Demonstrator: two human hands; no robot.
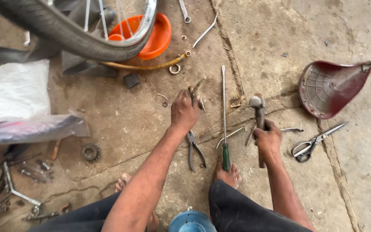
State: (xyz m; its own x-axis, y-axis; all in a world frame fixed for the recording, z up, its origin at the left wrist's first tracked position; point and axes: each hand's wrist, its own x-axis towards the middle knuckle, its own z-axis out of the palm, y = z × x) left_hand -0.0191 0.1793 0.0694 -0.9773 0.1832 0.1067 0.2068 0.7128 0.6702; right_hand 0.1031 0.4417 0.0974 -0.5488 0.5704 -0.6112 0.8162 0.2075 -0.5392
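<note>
My left hand [184, 111] is closed around a small rusty metal part [196, 91] and holds it just above the concrete floor. My right hand [267, 138] grips the wooden handle of a hammer [258, 112], its steel head raised to the right of that part. Between the two hands lies a long screwdriver [224, 124] with a green handle, pointing away from me. Pliers [194, 148] rest on the floor just under my left wrist. My bare right foot [228, 175] sits by the screwdriver handle.
A bicycle wheel [74, 36] and an orange bowl [157, 36] lie at the far left. A dark red saddle shell [329, 88] and scissors [312, 144] are at the right. White plastic bags [16, 101], a sprocket [90, 151] and several wrenches [13, 189] fill the left side.
</note>
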